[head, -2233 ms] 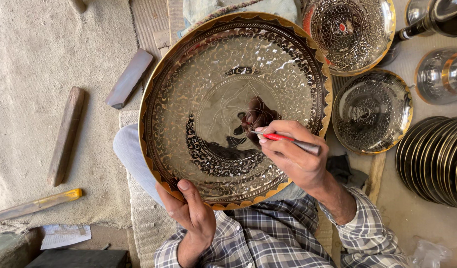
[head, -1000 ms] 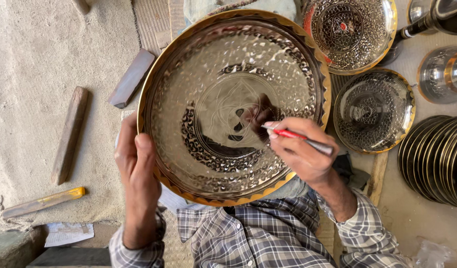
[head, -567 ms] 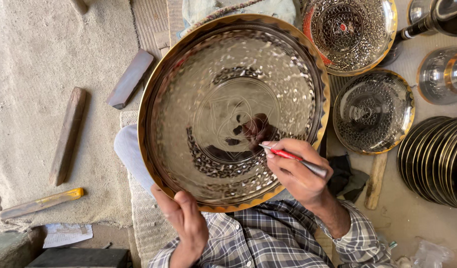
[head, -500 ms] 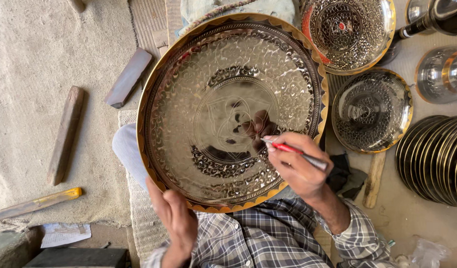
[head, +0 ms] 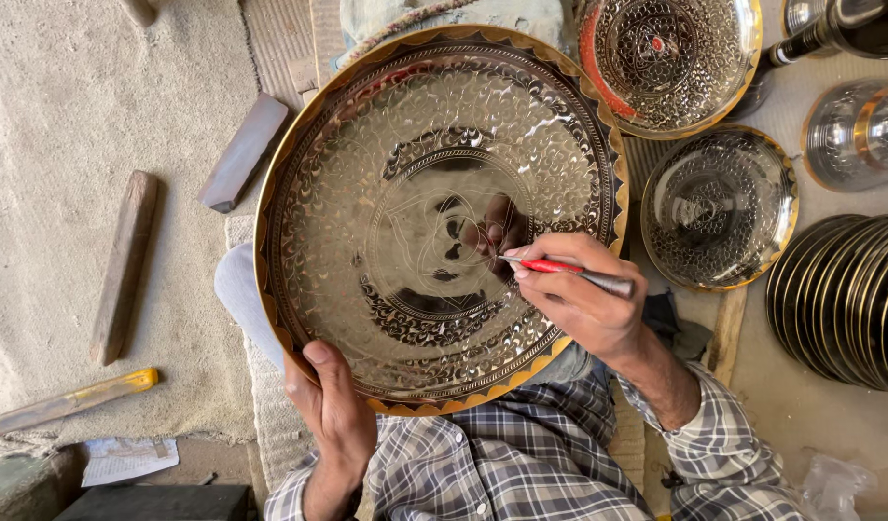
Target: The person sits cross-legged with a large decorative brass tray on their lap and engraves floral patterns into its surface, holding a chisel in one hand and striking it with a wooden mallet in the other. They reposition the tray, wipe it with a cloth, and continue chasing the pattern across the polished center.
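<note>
Behind right hand (head: 584, 304), red tool (head: 569, 273) tip on tray (head: 367, 174) unclear

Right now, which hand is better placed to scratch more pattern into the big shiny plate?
The right hand: it holds the red engraving tool with its tip on the plate. The left hand grips the rim.
</note>
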